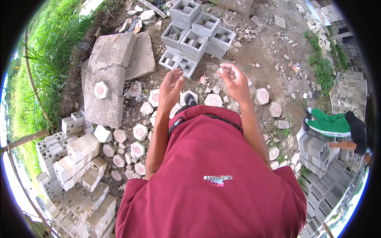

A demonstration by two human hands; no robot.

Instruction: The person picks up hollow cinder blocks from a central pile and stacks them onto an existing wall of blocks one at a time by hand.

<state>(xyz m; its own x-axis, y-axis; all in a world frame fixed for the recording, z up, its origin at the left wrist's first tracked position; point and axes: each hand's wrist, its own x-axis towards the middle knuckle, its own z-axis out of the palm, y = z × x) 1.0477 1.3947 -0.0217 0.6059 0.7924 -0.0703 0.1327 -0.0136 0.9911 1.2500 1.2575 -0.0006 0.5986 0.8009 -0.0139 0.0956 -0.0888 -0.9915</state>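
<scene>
The left hand point(172, 86) was half spread, fingers lightly bent and thumb apart, with nothing in its grip; the right hand point(235, 82), its palm turned inward, had loosely curled fingers and was also holding nothing. Reading the clock from the middle of the view, they stood at eleven and one.

Just beyond them, at twelve, was a stack point(192, 49) of grey hollow blocks, its cavities facing up. The left fingertips overlapped its near edge in the view (whether they touched it, I could not tell), while the right hand was apart from it. Nearer in, a dark shoe point(191, 99) showed among hexagonal pavers point(214, 100), and a maroon shirt point(218, 158) filled six o'clock.

Farther out, more pavers lay over the rubble at nine. A cracked slab point(104, 73) lay at ten with one paver on it, and grass point(51, 63) grew past that. A block pile point(75, 168) rose at eight. At three, another person point(331, 126) in green trousers bent beside grey blocks point(315, 150).
</scene>
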